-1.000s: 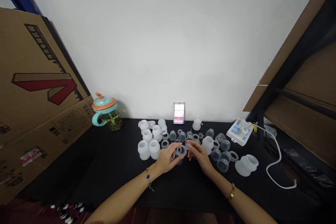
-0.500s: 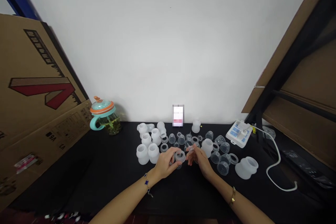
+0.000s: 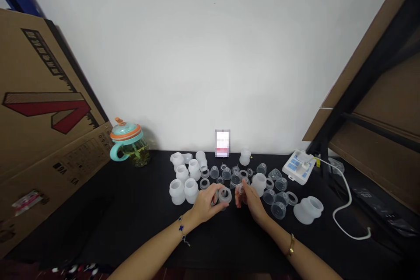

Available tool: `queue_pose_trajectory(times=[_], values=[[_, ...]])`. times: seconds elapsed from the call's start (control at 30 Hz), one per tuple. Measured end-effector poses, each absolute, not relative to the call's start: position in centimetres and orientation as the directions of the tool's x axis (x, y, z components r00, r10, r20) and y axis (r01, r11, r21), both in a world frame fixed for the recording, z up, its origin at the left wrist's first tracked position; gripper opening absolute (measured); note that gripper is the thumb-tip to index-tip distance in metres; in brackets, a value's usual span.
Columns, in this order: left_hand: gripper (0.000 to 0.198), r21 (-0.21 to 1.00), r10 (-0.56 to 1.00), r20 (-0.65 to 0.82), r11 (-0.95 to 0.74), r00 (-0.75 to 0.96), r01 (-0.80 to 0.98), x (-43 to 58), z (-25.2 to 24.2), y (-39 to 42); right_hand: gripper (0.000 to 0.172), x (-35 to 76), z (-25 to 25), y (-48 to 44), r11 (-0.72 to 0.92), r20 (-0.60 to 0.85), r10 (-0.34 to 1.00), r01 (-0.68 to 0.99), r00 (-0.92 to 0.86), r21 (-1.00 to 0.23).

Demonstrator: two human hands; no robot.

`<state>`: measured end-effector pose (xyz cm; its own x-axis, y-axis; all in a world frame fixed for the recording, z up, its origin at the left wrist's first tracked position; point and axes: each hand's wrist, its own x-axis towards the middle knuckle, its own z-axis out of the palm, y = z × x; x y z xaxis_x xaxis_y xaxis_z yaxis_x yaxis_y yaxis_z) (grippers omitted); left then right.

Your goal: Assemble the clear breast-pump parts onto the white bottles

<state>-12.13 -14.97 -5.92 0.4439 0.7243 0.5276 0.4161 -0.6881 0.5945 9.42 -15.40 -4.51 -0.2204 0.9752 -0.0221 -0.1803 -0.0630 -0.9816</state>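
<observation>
My left hand (image 3: 207,200) is closed around a translucent screw ring (image 3: 225,194), its round opening turned up toward me. Just right of it, my right hand (image 3: 249,199) pinches a small clear piece (image 3: 240,188), perhaps a silicone teat; the fingers partly cover it. A gap separates the two hands. Behind them lie several clear domed caps (image 3: 226,174) and loose rings (image 3: 204,183). Milky squat bottles (image 3: 191,191) stand left of my left hand. Another milky bottle (image 3: 259,183) stands close beside my right hand.
A lidded glass jug (image 3: 139,151) stands at the left by a cardboard box (image 3: 49,109). A small blurred screen (image 3: 222,143) leans on the wall. At right are a power strip (image 3: 298,166), its white cable (image 3: 344,188) and a milky bottle lying tilted (image 3: 307,210).
My right hand has drawn slightly right, away from the ring, with the small clear piece in its fingers. The left hand still holds the ring. The view has shifted a little.
</observation>
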Motion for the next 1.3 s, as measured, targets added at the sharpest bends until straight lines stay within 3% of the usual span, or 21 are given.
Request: queue_pose_trajectory(times=[0.33, 0.53, 1.3], values=[[0.047, 0.633, 0.753, 0.527, -0.657, 0.395, 0.409, -11.8, -5.6, -15.1, 0.045, 9.4, -4.3, -15.4, 0.019, 0.050, 0.988, -0.203, -0.148, -0.979], [0.050, 0.678, 0.769, 0.480, -0.630, 0.422, 0.379, -12.2, -5.1, -15.5, 0.042, 9.6, -4.7, -15.2, 0.049, 0.081, 0.985, -0.202, -0.154, -0.978], [0.043, 0.632, 0.754, 0.529, -0.656, 0.389, 0.412, -11.9, -5.5, -15.3, 0.037, 9.5, -4.2, -15.5, 0.036, 0.081, 0.977, -0.224, -0.198, -0.974]])
